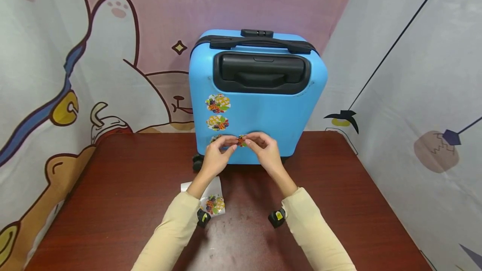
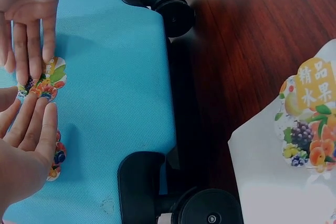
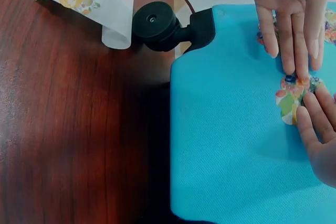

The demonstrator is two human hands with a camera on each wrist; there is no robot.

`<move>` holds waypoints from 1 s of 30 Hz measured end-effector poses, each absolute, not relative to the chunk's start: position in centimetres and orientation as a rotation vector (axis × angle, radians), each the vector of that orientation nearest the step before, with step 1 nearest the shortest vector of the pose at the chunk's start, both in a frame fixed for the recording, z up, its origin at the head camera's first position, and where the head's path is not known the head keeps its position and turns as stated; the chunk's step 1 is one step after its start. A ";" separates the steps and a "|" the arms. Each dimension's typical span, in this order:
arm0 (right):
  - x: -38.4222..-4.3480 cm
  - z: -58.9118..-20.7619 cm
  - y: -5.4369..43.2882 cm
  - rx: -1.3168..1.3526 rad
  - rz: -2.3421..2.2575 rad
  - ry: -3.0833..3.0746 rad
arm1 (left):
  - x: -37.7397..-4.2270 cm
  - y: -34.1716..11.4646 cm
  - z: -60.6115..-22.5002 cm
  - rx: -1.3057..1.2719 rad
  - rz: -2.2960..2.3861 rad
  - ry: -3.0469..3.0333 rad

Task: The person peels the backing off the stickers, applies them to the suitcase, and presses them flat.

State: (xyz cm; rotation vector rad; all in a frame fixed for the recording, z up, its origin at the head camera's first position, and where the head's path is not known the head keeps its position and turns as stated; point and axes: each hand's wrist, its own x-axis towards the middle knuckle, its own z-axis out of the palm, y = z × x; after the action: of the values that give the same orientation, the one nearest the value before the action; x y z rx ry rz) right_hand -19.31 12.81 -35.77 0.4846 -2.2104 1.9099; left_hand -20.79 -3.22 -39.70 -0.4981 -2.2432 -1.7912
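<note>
A round fruit-printed sticker [image 1: 241, 140] spans the gap between both hands, low on the front of the blue suitcase [image 1: 263, 114]. My left hand [image 1: 217, 156] pinches its left edge, and the right hand [image 1: 265, 152] pinches the opposite edge. Close up in the left wrist view, the sticker [image 2: 56, 80] lies under the fingertips, right at the suitcase surface. Two matching stickers, an upper one [image 1: 218, 103] and one below it [image 1: 217, 123], are on the suitcase's left side. A third sticker [image 3: 260, 36] is partly hidden behind the left hand.
The suitcase stands on a dark red-brown table [image 1: 132, 204], its black wheels [image 2: 176, 17] at the bottom. White backing paper [image 1: 217, 185] with another fruit sticker [image 1: 215, 205] lies near the left forearm. A cartoon-printed cloth [image 1: 150, 32] hangs behind.
</note>
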 end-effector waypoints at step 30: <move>-20.8 -39.5 14.3 0.276 1.940 -2.198 | -20.7 -3.1 -39.9 -0.494 -1.806 -2.244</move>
State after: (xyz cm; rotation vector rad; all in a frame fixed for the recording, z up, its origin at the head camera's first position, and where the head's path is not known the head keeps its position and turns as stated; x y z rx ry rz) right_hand -20.79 14.31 -39.45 0.2758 -2.1979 1.9403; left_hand -20.75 -3.13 -39.88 -0.4941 -2.2441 -1.8061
